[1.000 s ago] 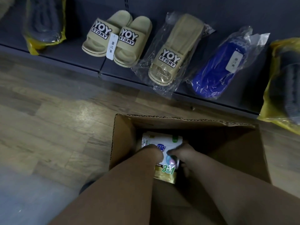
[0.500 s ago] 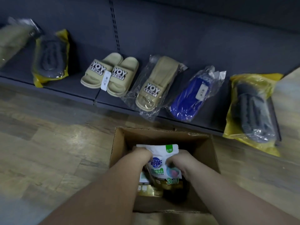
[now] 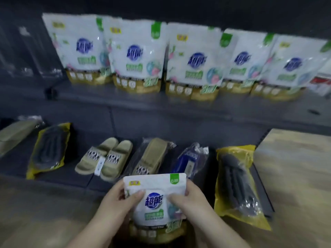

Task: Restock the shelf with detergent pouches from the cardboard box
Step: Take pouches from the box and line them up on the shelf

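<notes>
Fingers [image 3: 138, 195] of the left hand [image 3: 116, 199] and right hand [image 3: 189, 197] are pinching one pouch [image 3: 155, 199] upright at six o'clock, carrying it toward the shelf [image 3: 143, 104], where it's probably needing a gap in the row [image 3: 179, 58] at twelve.

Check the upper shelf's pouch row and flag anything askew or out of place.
The detergent pouches stand upright but unevenly: they overlap, and the leftmost pouch leans. A red-and-white package at the row's right end doesn't match. The picture is blurred, so damage cannot be judged.
</notes>
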`<state>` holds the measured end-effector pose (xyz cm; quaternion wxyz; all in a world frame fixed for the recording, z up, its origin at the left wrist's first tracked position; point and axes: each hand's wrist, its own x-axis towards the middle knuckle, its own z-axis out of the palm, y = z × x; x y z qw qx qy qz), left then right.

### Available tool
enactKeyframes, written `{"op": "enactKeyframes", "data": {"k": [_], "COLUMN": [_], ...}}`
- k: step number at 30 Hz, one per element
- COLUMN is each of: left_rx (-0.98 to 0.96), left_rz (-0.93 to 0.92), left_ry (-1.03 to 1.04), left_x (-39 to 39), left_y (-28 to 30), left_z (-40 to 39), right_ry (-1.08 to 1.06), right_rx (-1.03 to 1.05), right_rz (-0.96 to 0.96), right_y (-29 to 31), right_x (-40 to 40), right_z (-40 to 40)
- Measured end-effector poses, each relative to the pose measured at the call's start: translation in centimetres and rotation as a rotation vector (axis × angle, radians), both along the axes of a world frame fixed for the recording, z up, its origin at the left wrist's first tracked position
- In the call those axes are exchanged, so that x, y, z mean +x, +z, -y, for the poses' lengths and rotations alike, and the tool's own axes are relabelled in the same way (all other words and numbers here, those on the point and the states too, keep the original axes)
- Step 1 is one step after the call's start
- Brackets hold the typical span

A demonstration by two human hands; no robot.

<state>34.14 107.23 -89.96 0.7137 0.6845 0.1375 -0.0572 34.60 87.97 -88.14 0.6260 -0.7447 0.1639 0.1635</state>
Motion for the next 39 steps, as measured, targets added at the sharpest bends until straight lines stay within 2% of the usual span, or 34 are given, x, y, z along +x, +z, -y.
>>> {"op": "enactKeyframes", "data": {"k": [4, 8, 11, 14, 19, 23, 26, 31, 39], "left_rx": [-0.183, -0.339, -0.261, -0.122, 0.133, 0.357, 0.489, 0.468, 0.463], "left_rz": [0.284, 0.554, 0.677, 0.696, 0.567, 0.474, 0.482, 0.537, 0.574], "left_ry": [-0.046, -0.108, -0.214, -0.248, -0.213, -0.196, -0.164, -0.074, -0.105], "left_x": [3.2, 5.6, 7.8, 10.9, 14.4, 15.4, 16.0, 15.2, 14.3], "left_y": [10.1, 19.3, 23.9, 26.1, 23.5, 18.1, 16.3, 16.0, 15.4], "left_z": [3.4, 7.8, 11.7, 16.1, 21.6, 22.3, 22.1, 21.6, 21.7], "right_ry": [-0.05, -0.125, -0.226, -0.348, -0.519, -0.463, -0.395, -0.43, -0.402], "right_rx": [0.109, 0.081, 0.065, 0.06, -0.173, -0.328, -0.38, -0.416, -0.561], "right_rz": [0.362, 0.647, 0.752, 0.793, 0.739, 0.616, 0.624, 0.648, 0.634], "right_y": [7.9, 14.8, 17.5, 19.0, 18.5, 16.2, 14.4, 14.5, 14.0], "right_x": [1.7, 2.7, 4.4, 6.6, 10.4, 12.0, 12.5, 13.0, 13.9], "right_z": [3.6, 8.2, 11.6, 14.6, 19.2, 21.2, 21.9, 21.7, 20.9]}}
